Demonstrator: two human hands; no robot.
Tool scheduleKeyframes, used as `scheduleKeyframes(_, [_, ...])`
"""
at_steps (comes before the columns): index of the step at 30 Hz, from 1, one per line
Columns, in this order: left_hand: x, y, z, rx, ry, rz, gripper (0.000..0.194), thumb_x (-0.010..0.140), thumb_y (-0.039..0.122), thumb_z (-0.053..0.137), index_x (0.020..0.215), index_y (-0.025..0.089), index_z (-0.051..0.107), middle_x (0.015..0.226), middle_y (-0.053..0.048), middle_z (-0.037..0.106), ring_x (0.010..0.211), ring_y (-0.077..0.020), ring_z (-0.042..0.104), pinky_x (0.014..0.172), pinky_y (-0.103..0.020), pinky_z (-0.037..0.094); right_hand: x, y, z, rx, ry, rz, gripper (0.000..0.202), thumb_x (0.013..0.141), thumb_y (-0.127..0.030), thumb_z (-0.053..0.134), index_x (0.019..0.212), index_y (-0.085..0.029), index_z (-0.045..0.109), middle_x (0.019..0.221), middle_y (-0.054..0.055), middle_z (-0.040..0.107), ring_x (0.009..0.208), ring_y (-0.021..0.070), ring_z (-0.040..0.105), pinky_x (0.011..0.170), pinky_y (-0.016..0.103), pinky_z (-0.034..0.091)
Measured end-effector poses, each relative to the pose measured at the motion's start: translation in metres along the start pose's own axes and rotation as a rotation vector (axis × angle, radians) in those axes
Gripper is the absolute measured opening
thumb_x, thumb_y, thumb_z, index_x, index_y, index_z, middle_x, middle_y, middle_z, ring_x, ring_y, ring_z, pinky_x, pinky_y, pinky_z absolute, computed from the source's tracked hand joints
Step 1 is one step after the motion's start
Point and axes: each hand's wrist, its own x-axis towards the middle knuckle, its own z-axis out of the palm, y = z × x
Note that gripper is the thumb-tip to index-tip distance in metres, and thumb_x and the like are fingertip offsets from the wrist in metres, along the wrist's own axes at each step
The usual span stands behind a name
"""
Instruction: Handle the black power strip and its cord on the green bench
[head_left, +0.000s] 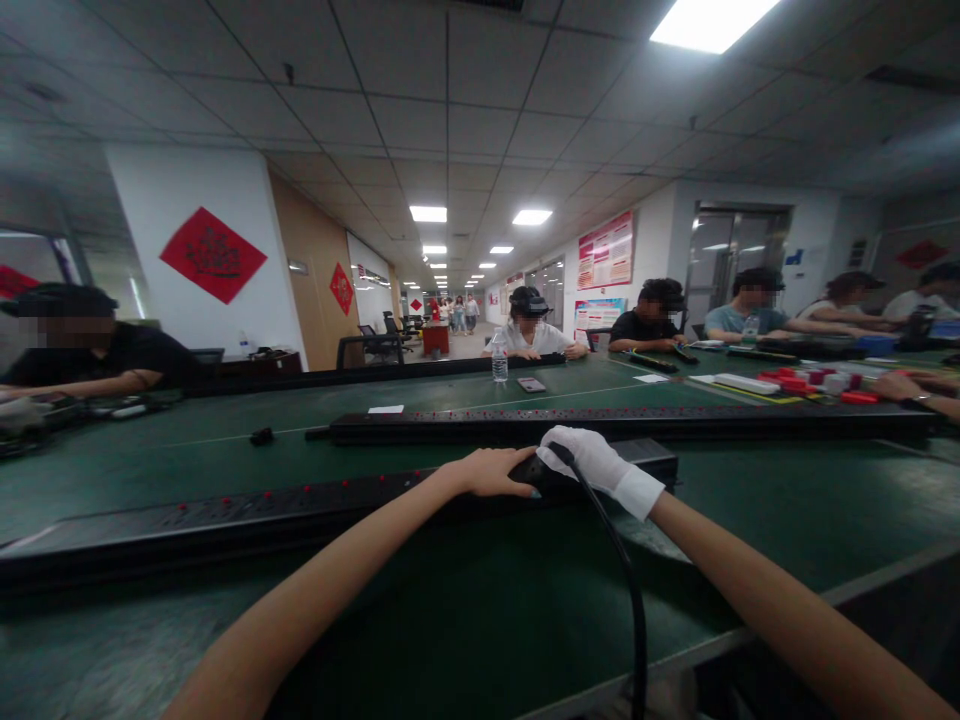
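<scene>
A long black power strip (322,503) with red buttons along its top lies across the bench in front of me. My bare left hand (495,472) is closed over the strip near its right part, the thumb along the front side. Just to the right, my white-gloved right hand (586,460) grips the end of a thick black cable (628,575) against the strip. The cable hangs from that hand over the bench's front edge. Whatever connector sits at the cable's end is mostly covered by the glove.
Behind my hands lies another long black strip (600,425) with red buttons. A small black object (262,437), a phone (532,384) and a water bottle (499,358) are on the green bench (810,520). Several people sit around it; red parts (799,380) lie at right.
</scene>
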Motion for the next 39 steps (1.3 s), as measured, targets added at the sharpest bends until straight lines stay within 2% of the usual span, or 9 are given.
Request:
scheduleKeyframes(21, [0.000, 0.000, -0.001, 0.027, 0.001, 0.007, 0.084, 0.068, 0.072, 0.037, 0.136, 0.028, 0.014, 0.132, -0.009, 0.038, 0.110, -0.0306, 0.045, 0.088, -0.039, 0.034, 0.001, -0.003, -0.004, -0.045, -0.021, -0.014, 0.026, 0.084, -0.039, 0.040, 0.087, -0.021, 0.059, 0.081, 0.003, 0.062, 0.072, 0.0129, 0.057, 0.066, 0.022, 0.039])
scheduleKeyframes(32, [-0.001, 0.004, -0.003, 0.103, -0.002, -0.001, 0.084, 0.068, 0.074, 0.033, 0.135, 0.026, 0.015, 0.129, -0.008, 0.043, 0.107, -0.0281, 0.048, 0.086, -0.037, 0.038, 0.002, -0.013, -0.014, -0.338, 0.011, -0.035, 0.038, 0.085, -0.046, 0.034, 0.082, -0.022, 0.063, 0.076, 0.004, 0.063, 0.070, 0.0155, 0.057, 0.066, 0.024, 0.035])
scheduleKeyframes(39, [-0.002, 0.004, -0.002, 0.093, 0.016, 0.010, 0.084, 0.068, 0.073, 0.034, 0.136, 0.028, 0.011, 0.131, -0.007, 0.040, 0.108, -0.0282, 0.047, 0.087, -0.038, 0.037, 0.003, -0.019, -0.016, -0.370, 0.110, -0.116, 0.031, 0.086, -0.037, 0.036, 0.089, -0.019, 0.061, 0.083, 0.006, 0.062, 0.078, 0.0159, 0.055, 0.076, 0.027, 0.034])
